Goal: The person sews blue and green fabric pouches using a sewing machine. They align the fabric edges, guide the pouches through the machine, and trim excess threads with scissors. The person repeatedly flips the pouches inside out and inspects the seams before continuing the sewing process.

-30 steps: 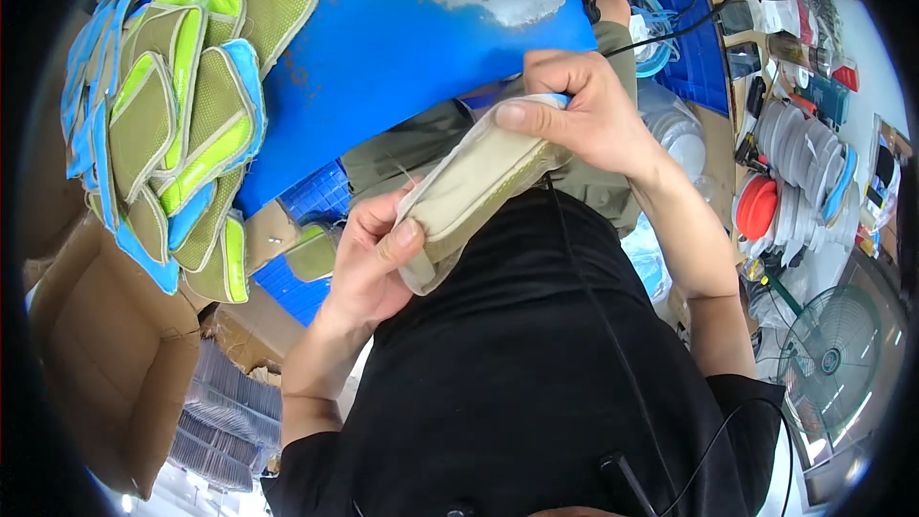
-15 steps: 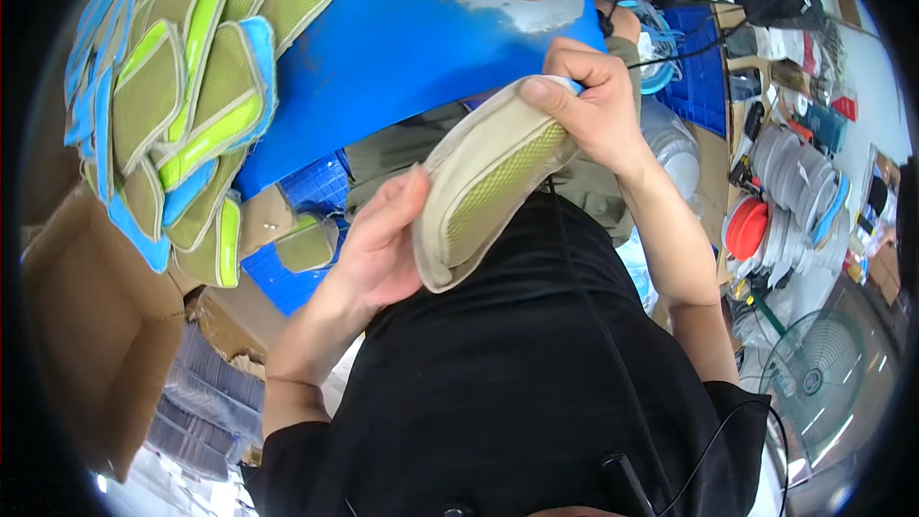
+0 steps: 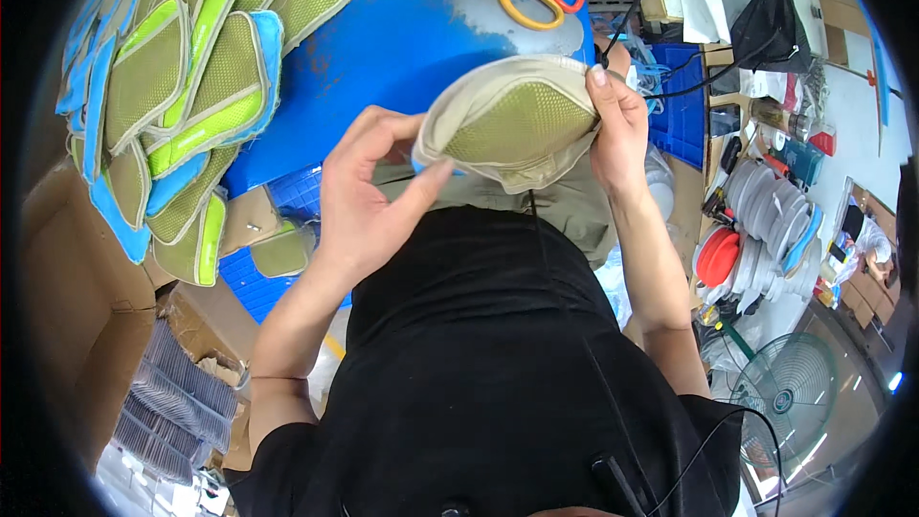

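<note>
A mesh fabric pad (image 3: 522, 124) with olive-green netting and a wide beige border is held up in front of my body, bowed into a curve. My right hand (image 3: 620, 139) pinches its right end, thumb on top. At the other end, my left hand (image 3: 369, 187) has its fingers behind the edge and its thumb below, gripping the corner. A bit of blue shows under that corner. Similar pads in green, lime and blue lie in an overlapping pile (image 3: 153, 86) to the left on the blue table (image 3: 354, 67).
Scissors (image 3: 531, 0) with one yellow and one red handle lie at the table's far right. A cardboard box (image 3: 77, 258) stands at the left. Below the table edge, another pad (image 3: 280, 251) rests near a blue crate. A fan (image 3: 785, 402) and stacked discs (image 3: 766, 191) are at right.
The pad has been turned from a steep slant to nearly level and raised, and its mesh face now shows more. My left hand has moved up with its fingers spread wider.
</note>
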Demonstrator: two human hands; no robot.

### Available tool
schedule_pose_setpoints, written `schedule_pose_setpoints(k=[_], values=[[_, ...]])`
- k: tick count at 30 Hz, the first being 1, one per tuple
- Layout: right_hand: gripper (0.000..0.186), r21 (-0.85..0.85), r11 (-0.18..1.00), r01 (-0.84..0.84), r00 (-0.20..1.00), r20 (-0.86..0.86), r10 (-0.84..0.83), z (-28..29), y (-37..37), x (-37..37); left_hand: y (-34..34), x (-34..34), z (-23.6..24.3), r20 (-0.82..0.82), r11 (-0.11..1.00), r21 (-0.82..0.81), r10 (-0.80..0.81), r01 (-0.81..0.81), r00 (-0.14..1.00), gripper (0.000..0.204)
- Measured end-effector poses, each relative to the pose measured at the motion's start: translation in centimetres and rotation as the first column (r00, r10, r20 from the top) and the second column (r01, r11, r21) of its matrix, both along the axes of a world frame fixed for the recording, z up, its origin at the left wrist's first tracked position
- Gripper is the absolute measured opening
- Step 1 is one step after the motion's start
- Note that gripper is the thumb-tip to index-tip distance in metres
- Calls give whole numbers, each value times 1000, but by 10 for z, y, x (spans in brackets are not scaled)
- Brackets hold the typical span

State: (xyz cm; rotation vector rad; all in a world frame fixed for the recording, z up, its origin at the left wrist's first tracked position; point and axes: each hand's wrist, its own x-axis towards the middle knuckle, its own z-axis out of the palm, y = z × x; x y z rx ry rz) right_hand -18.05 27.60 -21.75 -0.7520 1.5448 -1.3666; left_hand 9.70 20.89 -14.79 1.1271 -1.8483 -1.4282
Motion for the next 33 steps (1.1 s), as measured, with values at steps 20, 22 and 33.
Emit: schedule_pose_setpoints(k=[20, 22, 33], values=[[41, -61, 935, -349, 936, 28, 351, 71, -23, 16, 4, -29, -10, -497, 690, 649, 66, 320, 865, 24], [41, -92, 927, -363, 932, -11, 363, 70, -21, 16, 7, -29, -2, -560, 514, 760, 205, 398, 803, 28], [42, -121, 926, -357, 932, 20, 362, 60, -22, 14, 8, -28, -4, -582, 568, 711, 143, 415, 801, 22]])
